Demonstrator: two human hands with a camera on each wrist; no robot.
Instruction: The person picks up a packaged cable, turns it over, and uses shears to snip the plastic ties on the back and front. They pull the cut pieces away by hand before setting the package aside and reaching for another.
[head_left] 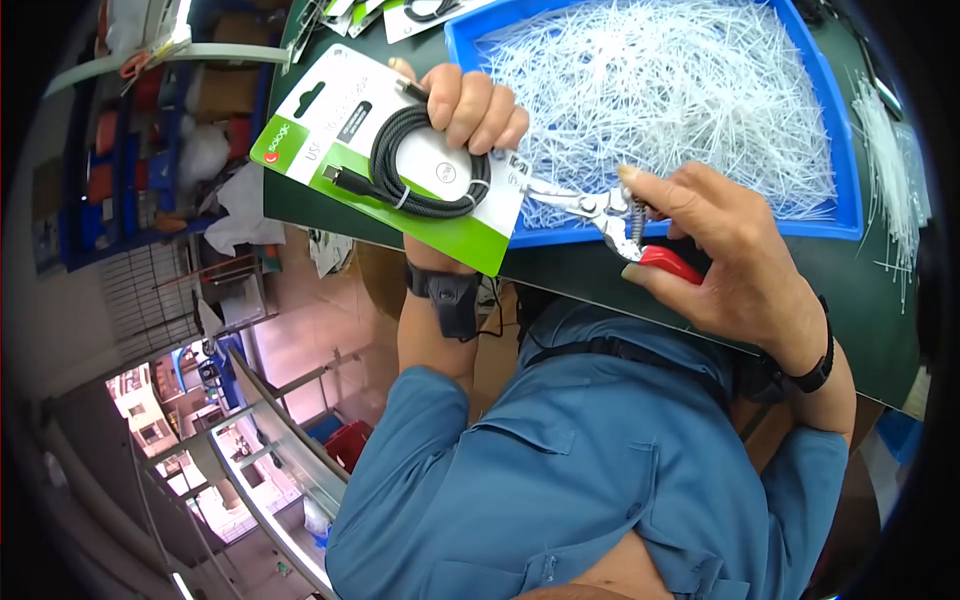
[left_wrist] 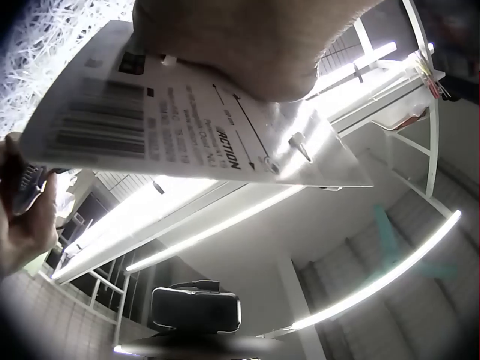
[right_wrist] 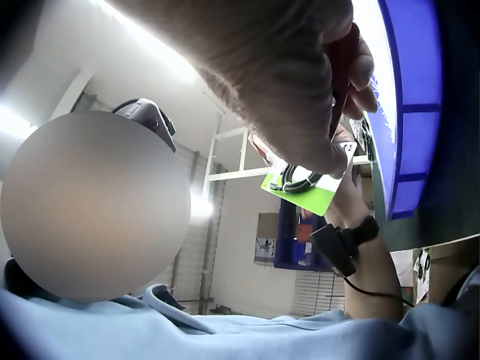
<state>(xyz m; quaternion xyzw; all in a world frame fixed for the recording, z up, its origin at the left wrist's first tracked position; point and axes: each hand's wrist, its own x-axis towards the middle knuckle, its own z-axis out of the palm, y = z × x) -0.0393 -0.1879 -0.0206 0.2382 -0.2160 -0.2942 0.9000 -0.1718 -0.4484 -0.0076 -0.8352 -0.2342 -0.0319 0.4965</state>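
Note:
My left hand (head_left: 475, 108) grips the upper edge of a white and green retail card (head_left: 480, 245), fingers curled over its front. A coiled black braided USB cable (head_left: 383, 150) is fixed to that card, bound with white ties. In the left wrist view the back of the card (left_wrist: 97, 131) shows a barcode and print. My right hand (head_left: 740, 225) holds spring-loaded cutting pliers (head_left: 625, 240) with red handles, the thumb on one side and fingers on the other. The pliers' tips are right at the card's right edge, near a tie.
A blue tray (head_left: 850, 190) heaped with clipped white plastic strips (head_left: 660, 90) sits on the green table (head_left: 860, 270). Long uncut ties (head_left: 890, 170) lie at its right. More packaged cables (head_left: 420, 15) lie at the back left.

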